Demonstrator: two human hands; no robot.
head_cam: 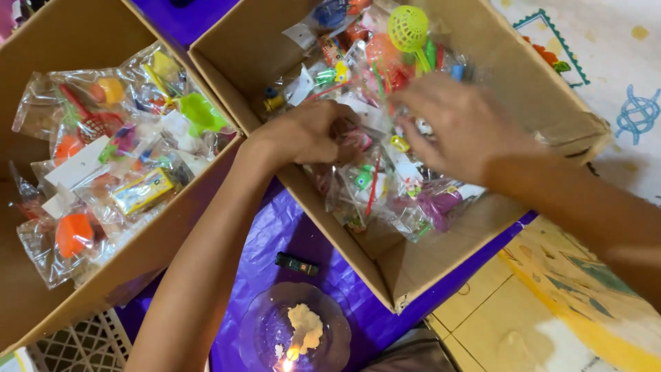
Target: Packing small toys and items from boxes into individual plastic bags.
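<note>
Both hands reach into the right-hand cardboard box [551,103], which is heaped with clear plastic bags of small bright toys [385,186]: the left hand [313,131] is curled over the bags near the box's middle, and the right hand [458,124] spreads its fingers on the pile just beside it. A second cardboard box [62,41] to the left holds more toy bags [117,165], with a yellow-green scoop toy [407,29] poking up at the far end of the right box. Between the boxes, on a purple sheet [275,234], lie a small dark lighter [297,263] and a glass dish [292,331] with a lit stub of wax.
</note>
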